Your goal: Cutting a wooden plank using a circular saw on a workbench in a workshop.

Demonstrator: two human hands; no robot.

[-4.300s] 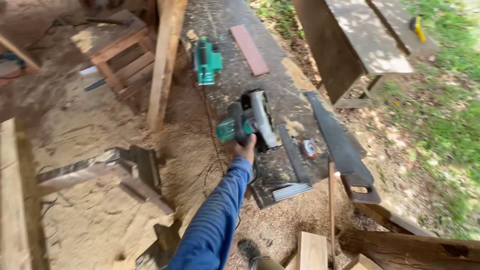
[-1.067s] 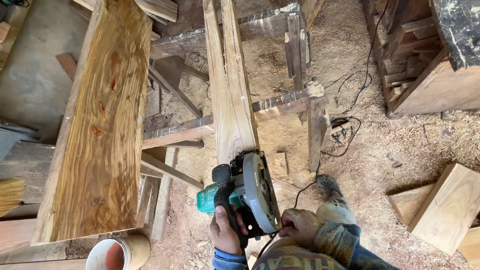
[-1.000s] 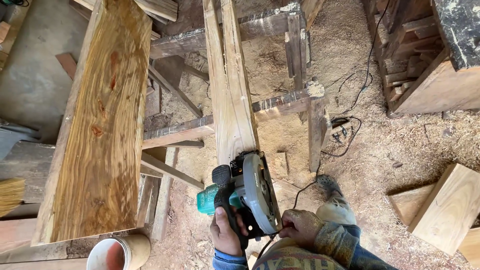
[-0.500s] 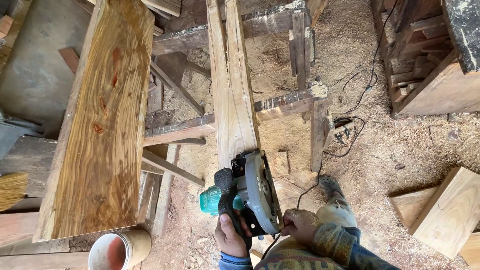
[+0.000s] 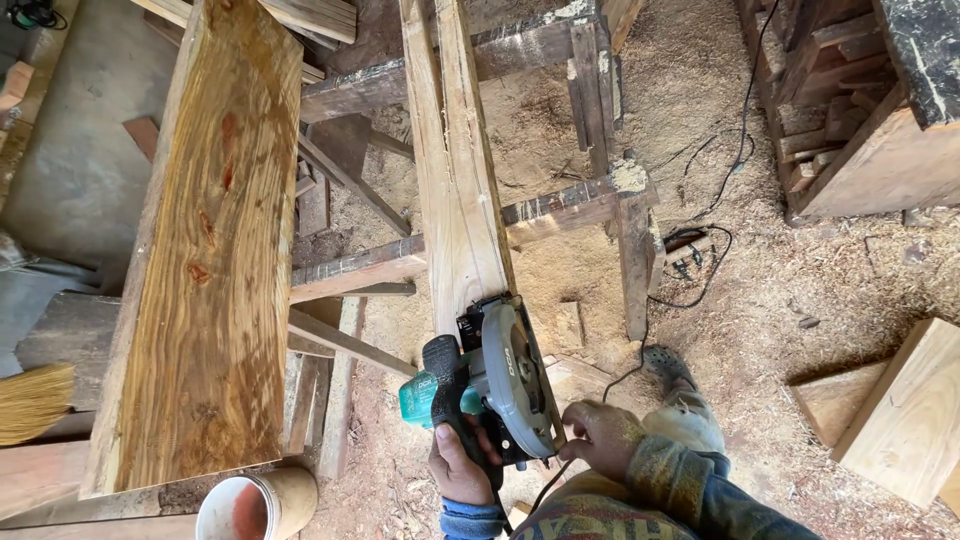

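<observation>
Left hand [image 5: 462, 468] fingers wrapped around handle of circular saw [image 5: 490, 385], which sits at near end of narrow plank [image 5: 455, 170] lying across sawhorses [image 5: 560, 205]. Right hand [image 5: 598, 438] fingers curled at saw's rear edge; grip unclear. Judgement: keep baseplate flat, cord [image 5: 610, 385] clear.

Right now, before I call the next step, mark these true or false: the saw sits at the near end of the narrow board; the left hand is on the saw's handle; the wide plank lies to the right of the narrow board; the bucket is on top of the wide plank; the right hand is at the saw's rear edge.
1. The circular saw sits at the near end of the narrow board: true.
2. The left hand grips the saw's handle: true.
3. The wide plank lies right of the narrow board: false, it lies left.
4. The bucket stands on the wide plank: false, it is below the plank's near end.
5. The right hand is at the saw's rear edge: true.
</observation>
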